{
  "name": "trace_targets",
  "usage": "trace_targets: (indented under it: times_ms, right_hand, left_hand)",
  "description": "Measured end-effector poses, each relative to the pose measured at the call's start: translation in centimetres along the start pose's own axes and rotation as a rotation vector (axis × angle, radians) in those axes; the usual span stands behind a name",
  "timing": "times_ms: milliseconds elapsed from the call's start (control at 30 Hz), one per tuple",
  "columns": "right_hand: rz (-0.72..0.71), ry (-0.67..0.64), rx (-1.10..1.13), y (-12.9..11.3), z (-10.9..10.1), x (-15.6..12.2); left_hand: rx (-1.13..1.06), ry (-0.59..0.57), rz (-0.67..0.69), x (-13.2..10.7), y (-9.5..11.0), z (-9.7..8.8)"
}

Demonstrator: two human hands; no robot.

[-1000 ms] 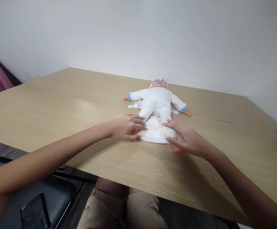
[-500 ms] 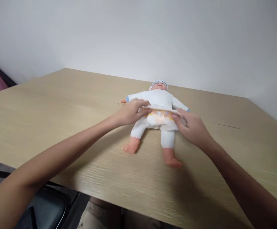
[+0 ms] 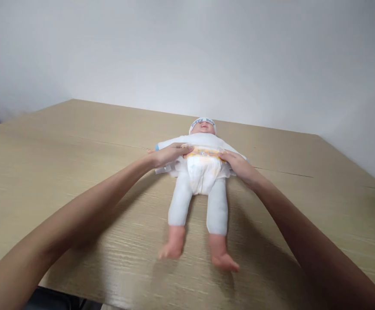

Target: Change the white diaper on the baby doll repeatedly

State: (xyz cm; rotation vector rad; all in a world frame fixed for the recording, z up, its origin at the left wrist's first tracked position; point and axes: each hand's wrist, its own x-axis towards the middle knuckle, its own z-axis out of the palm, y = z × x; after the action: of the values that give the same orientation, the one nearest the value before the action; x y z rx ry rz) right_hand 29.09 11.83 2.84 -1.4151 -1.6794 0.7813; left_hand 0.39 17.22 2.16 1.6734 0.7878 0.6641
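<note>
A baby doll (image 3: 178, 200) in white clothing and a printed cap lies on its back, feet towards me. Around its hips sits a white diaper (image 3: 202, 172) with an orange and yellow patterned waistband. My left hand (image 3: 171, 154) grips the waistband's left end, its thumb on the front. At the right end, my right hand (image 3: 238, 165) pinches the band the same way. White side flaps of the diaper stick out beneath both hands. Some fingertips are hidden behind the diaper's edge.
The doll rests on a wide wooden table (image 3: 61, 185) with thin seams across its top. A pale wall (image 3: 187, 56) stands behind the far edge. A dark chair part (image 3: 50, 299) shows below the near edge.
The diaper's front has come up flat against the doll's belly, with both hands still at its top edge. The legs now lie straighter and appear nearer to me. The camera view has shifted.
</note>
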Motion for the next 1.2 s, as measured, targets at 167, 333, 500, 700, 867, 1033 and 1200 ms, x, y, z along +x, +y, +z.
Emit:
trace_targets:
  times_ms: [167,333,500,700,867,1033,1200]
  right_hand:
    - [0.089,-0.221,0.071,-1.6,-1.3,-4.0]
    - [-0.027,0.044,-0.146,-1.5,-1.7,-4.1]
    - [-0.116,0.22,-0.426,0.7,-2.0,-7.9]
    - [-0.177,0.257,-0.595,5.5,-1.8,-11.2]
    - [-0.067,0.257,-0.535,6.9,-1.8,-10.9]
    - [0.08,0.286,-0.427,6.4,-1.6,-10.8]
    - [0.19,0.261,-0.402,5.9,-1.6,-10.8]
  left_hand:
    - [0.088,0.001,-0.084,-3.3,1.4,0.8]
    - [0.345,0.204,0.002,-2.7,2.4,0.4]
    - [0.646,0.399,0.186,-3.8,4.6,2.4]
    - [0.877,0.198,0.452,-2.5,6.4,8.1]
    - [0.911,0.141,0.415,-0.8,5.2,10.1]
    - [0.912,0.162,0.402,-1.2,4.7,10.0]
    - [0.924,0.17,0.371,-1.4,4.8,10.1]
